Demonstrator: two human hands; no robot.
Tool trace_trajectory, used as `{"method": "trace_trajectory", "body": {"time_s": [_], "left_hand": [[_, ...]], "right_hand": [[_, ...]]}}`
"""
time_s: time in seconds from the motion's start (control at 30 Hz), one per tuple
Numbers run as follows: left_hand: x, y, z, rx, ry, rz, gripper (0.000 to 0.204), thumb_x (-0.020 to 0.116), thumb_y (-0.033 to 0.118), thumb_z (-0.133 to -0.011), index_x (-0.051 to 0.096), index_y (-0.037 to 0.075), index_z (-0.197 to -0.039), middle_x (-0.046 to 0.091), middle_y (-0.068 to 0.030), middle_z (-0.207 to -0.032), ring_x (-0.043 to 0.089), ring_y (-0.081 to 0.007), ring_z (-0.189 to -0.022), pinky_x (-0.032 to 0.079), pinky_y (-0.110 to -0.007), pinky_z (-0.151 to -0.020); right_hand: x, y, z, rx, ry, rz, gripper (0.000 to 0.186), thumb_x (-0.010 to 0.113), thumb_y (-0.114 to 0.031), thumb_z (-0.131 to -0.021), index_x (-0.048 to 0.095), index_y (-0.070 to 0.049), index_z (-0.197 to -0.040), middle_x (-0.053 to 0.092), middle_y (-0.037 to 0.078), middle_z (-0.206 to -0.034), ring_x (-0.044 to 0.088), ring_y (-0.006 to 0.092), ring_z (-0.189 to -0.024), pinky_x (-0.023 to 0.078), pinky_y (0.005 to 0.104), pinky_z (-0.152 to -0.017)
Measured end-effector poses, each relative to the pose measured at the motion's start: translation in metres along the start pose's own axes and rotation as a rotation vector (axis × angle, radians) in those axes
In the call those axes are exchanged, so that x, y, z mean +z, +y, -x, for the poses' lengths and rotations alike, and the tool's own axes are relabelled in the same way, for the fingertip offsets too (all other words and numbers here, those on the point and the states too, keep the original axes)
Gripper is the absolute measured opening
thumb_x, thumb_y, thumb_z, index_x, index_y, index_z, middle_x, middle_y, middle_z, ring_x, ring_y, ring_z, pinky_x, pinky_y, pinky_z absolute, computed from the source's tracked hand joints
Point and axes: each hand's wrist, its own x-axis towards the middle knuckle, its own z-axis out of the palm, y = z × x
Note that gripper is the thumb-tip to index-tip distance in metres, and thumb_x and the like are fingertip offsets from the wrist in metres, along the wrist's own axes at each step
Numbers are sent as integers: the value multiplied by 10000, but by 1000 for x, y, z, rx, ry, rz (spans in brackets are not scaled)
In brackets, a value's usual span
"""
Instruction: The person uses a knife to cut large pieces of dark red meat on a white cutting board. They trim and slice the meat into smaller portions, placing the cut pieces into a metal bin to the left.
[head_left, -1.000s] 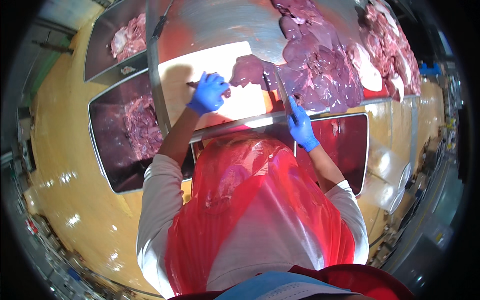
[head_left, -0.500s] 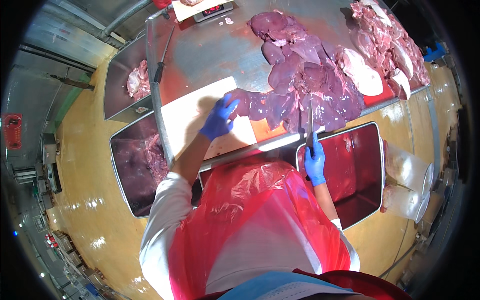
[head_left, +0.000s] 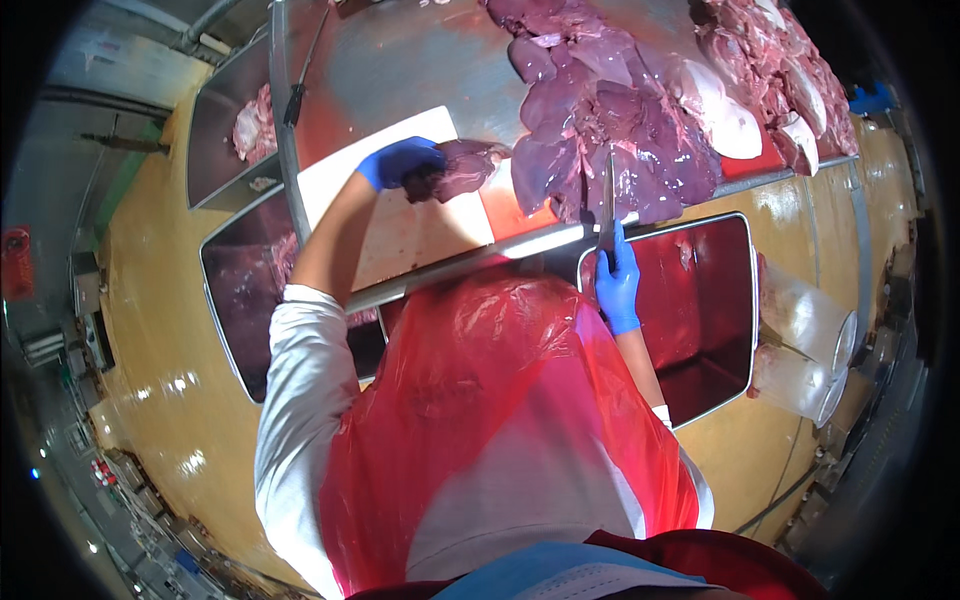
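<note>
At about nine o'clock in the view a dark steel tray [head_left: 235, 300] of deep red meat sits low beside the steel desk [head_left: 400, 70], with a second, smaller steel tray [head_left: 215, 130] of paler scraps at ten o'clock. Moving right, the left hand [head_left: 400, 160] in its blue glove now lies at eleven o'clock on the white plastic cutting board [head_left: 400, 230], its grip clenched over the near end of a dark purple slab of liver [head_left: 465, 168]; a second ago that hand rested flat on the bare board, and half a second ago it was reaching toward the heap, so a fresh piece has just been dragged onto the board and is pinned there, which suggests the work has moved from fetching to cutting. At twelve to one o'clock the big heap of purple livers [head_left: 610, 130] with pale fatty patches covers the desk. Below it, at two o'clock, the right hand [head_left: 617, 285], also blue-gloved, is closed round the handle of a long narrow steel knife [head_left: 607, 205], blade pointing up toward the heap; it has drawn back from the board to the desk's front edge, above the red-stained steel bin [head_left: 700, 330] at three o'clock.
</note>
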Motion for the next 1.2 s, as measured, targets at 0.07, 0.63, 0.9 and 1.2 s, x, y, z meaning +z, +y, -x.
{"method": "trace_trajectory", "body": {"time_s": [0.07,0.63,0.9,1.2], "left_hand": [[-21,-38,20,-50,16,63,348,673,350,-934,699,67,-1134,700,-63,-904,651,-172,-743,521,-310,-642],[28,-177,64,-82,1498,19,474,870,363,-666,733,11,-953,732,-227,-924,719,-385,-880,578,-428,-780],[43,-176,64,4,1464,195,463,850,392,-682,745,-9,-890,730,-223,-870,714,-382,-831,577,-415,-765],[38,-187,53,45,1555,311,420,848,338,-698,738,-26,-877,727,-222,-831,720,-359,-776,571,-412,-725]], "right_hand": [[7,-1,-1,11,-24,-39,633,554,26,-938,404,-54,-1548,617,157,-1136,631,245,-990,504,329,-912],[119,-127,-70,-296,-820,465,710,523,49,-885,375,-105,-1562,589,251,-1155,620,417,-1012,506,417,-915],[264,-194,-120,-726,-857,612,704,583,-115,-879,358,-69,-1545,596,306,-1125,657,445,-947,553,481,-853],[284,-155,-127,-666,-940,623,785,569,-60,-848,291,-96,-1581,568,313,-1269,638,475,-1032,549,497,-873]]}}
